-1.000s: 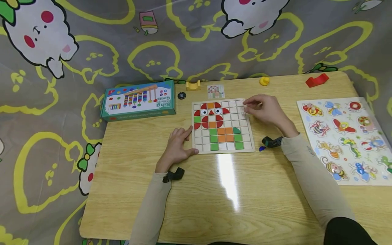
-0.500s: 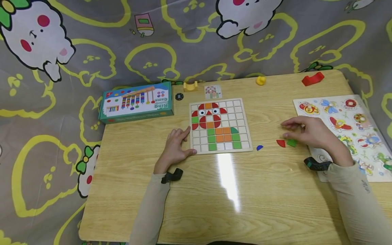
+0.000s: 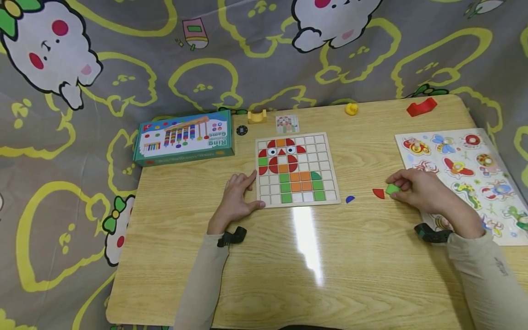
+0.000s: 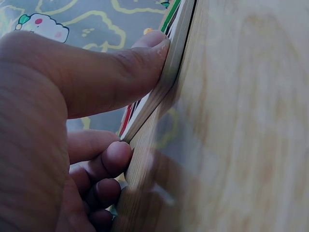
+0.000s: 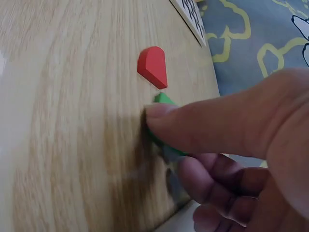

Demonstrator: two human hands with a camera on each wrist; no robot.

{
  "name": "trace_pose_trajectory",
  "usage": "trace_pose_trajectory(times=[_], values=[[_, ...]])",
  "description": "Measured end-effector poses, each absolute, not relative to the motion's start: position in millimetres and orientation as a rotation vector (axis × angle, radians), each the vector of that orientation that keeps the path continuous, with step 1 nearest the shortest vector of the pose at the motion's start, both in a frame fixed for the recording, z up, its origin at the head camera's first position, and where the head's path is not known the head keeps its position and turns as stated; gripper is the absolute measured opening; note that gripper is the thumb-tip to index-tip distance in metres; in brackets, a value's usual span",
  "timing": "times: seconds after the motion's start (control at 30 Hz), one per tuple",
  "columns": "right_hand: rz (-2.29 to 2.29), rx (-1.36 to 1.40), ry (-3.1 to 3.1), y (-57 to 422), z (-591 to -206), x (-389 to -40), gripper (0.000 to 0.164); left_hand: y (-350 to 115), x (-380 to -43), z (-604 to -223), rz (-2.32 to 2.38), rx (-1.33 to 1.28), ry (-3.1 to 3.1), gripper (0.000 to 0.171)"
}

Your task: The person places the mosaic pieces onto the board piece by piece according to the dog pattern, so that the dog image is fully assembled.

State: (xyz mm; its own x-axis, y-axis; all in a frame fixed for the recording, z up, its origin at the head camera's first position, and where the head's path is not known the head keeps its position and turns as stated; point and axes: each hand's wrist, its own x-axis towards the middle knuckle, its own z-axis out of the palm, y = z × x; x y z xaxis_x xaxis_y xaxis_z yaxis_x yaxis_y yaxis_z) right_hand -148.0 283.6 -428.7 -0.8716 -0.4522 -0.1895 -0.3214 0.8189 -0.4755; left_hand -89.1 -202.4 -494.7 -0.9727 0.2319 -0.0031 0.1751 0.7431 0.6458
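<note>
In the head view my right hand (image 3: 420,189) pinches a small green block (image 3: 393,189) between thumb and fingers, low over the table. The right wrist view shows the thumb covering part of that block. A red quarter-round block (image 3: 378,194) lies just left of it, and a blue half-round block (image 3: 350,199) lies farther left. My left hand (image 3: 235,197) touches the wooden grid board (image 3: 332,174) at its near left corner, thumb and index finger on two adjoining edges. Red, green, orange and white pieces and two eye pieces form a figure in the grid.
Behind the board lie a picture card (image 3: 287,123), a black round chip (image 3: 241,130) and a yellow block (image 3: 257,116). A game box (image 3: 183,137) stands back left. At right are an insect puzzle board (image 3: 453,151), a yellow duck (image 3: 351,109) and a red block (image 3: 421,107).
My right hand has moved from the grid board's far right corner to the loose blocks at right and taken hold of the green block. The left hand stays at the board.
</note>
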Motion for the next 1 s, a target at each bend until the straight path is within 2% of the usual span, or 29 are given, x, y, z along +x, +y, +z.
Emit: trace_pose_trajectory(times=[0.23, 0.5, 0.8, 1.0], values=[[-0.663, -0.518, 2.829, 281, -432, -155, 0.013, -203, -90, -494, 1.027, 0.337, 2.859, 0.098], [-0.987, -0.389, 2.844, 260, -436, -171, 0.021, -204, -90, -494, 1.036, 0.32, 2.844, 0.098], [-1.378, -0.315, 2.629, 204, -441, -197, 0.035, -205, -90, -494, 1.03, 0.324, 2.849, 0.098], [-1.417, -0.346, 2.506, 165, -445, -210, 0.034, -204, -90, -494, 1.042, 0.333, 2.853, 0.097]])
